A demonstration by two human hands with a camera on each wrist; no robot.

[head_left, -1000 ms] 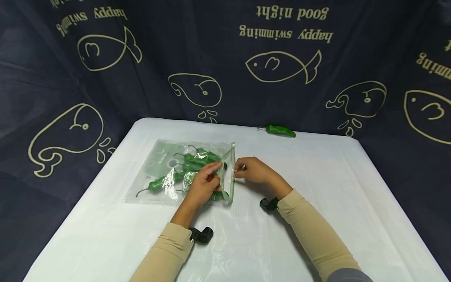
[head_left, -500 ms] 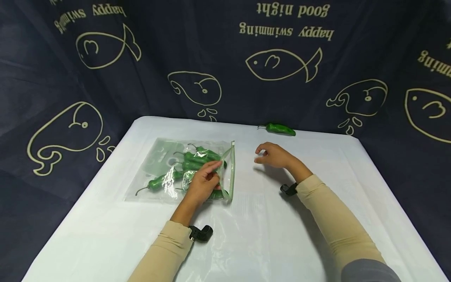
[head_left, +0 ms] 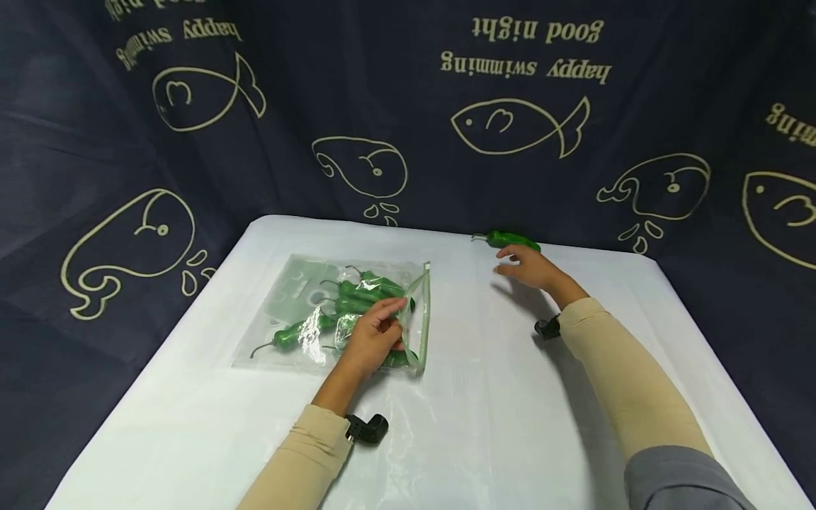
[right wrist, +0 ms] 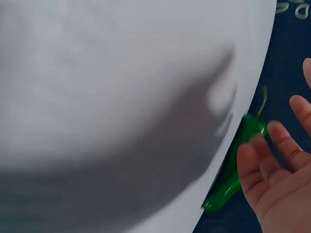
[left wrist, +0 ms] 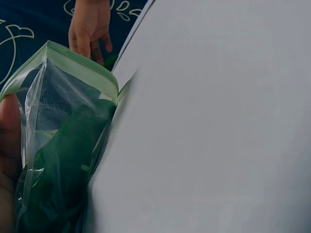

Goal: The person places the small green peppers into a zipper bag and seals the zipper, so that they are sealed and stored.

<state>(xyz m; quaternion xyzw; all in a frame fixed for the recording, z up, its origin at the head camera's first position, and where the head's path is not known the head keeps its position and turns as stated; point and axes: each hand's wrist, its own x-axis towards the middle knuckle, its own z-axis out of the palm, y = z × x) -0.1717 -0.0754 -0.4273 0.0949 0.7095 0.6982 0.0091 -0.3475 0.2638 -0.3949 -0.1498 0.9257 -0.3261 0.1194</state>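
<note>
A clear zip bag with a green-edged mouth (head_left: 428, 304) lies at left of centre on the table, several green chili peppers (head_left: 296, 334) inside it. My left hand (head_left: 372, 338) holds the near side of its mouth, which gapes toward the right. From the left wrist, part of the hand (left wrist: 8, 141) shows at the edge of the bag (left wrist: 92, 73), dark green peppers behind the film. At the far table edge lies a single green chili pepper (head_left: 500, 239). My right hand (head_left: 537, 270) hovers just before it, fingers spread, holding nothing; the right wrist view shows the fingers overlapping the pepper (right wrist: 223, 191).
The white-covered table (head_left: 472, 425) ends right behind the single pepper. Beyond rises a dark blue cloth (head_left: 408, 78) printed with fish, whales and upside-down lettering. Black wrist cameras (head_left: 368, 428) sit on both forearms.
My right hand has let go of the bag's mouth and moved right and away from me, over to the single pepper. The left hand has stayed at the bag.
</note>
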